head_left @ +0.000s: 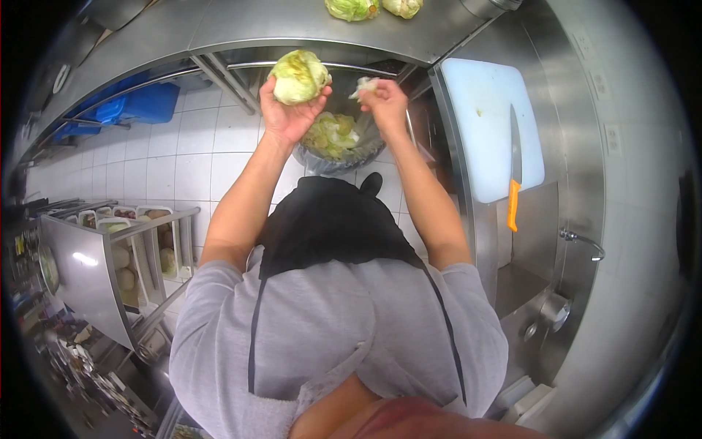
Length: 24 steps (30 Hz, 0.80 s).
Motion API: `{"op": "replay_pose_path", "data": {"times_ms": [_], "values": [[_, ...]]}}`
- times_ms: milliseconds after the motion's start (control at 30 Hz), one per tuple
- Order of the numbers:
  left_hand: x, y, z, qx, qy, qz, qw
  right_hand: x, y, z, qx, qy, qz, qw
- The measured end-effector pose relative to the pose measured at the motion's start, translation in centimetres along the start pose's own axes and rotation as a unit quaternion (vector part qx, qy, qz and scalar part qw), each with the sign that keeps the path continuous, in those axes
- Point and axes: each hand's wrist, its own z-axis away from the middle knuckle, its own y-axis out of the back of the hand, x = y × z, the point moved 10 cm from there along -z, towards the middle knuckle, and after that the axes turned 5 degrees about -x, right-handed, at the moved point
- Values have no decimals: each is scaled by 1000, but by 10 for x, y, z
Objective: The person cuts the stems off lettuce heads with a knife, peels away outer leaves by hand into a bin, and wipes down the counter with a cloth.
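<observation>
My left hand point(287, 117) is wrapped under a head of lettuce point(300, 75), pale green with brownish patches on its top. To its right, my right hand point(387, 104) pinches a small whitish scrap of lettuce leaf point(363, 87), apart from the head. Below and between both hands stands a bin lined with a clear bag point(344, 164). Loose lettuce leaves point(333, 137) lie inside it, green, yellowish and white. Part of the bin is hidden by my left hand and the black apron.
Two more lettuce heads point(353, 8) sit on the steel counter point(292, 31) ahead. On the right, an orange-handled knife point(514, 168) lies across a white cutting board point(482, 110), beside a sink point(528, 293). A steel rack with food containers point(95, 271) stands at left, blue bins point(139, 102) behind.
</observation>
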Motion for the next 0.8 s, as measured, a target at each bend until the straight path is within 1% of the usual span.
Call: {"op": "replay_pose_path", "data": {"times_ms": [33,100,133,167,267,300,367,400,467,600,667,700,733,800], "values": [[2,-2,1,13,-10,-35,999,-8,-9,0,-39,49,186,981],[3,-7,5,19,-27,-89,995,-9,-4,-2,-25,73,300,951],[6,-8,5,22,-37,-116,992,-22,-8,-2,-19,86,355,931],[3,1,4,-3,-9,-82,997,-40,-12,3,-18,89,278,956],[13,-21,17,11,-57,-201,978,-130,-53,34,-102,222,189,951],[12,-28,18,-7,-40,-207,977,-152,-64,42,-108,282,260,917],[14,-36,17,-20,-47,-300,953,-179,-86,61,-116,394,393,823],[15,-41,16,-28,-50,-346,937,-177,-90,59,-138,391,409,813],[18,-40,15,-16,-32,-394,918,-173,-97,56,-184,385,441,790],[24,-43,18,21,5,-456,890,-176,-94,56,-203,365,376,827],[24,-42,21,32,18,-453,891,-168,-89,51,-196,358,338,848],[24,-41,21,37,25,-452,891,-161,-81,43,-183,311,295,885],[24,-42,22,37,16,-423,905,-153,-73,37,-168,262,251,917],[23,-43,24,32,0,-364,931,-137,-58,26,-131,175,141,966]]}}
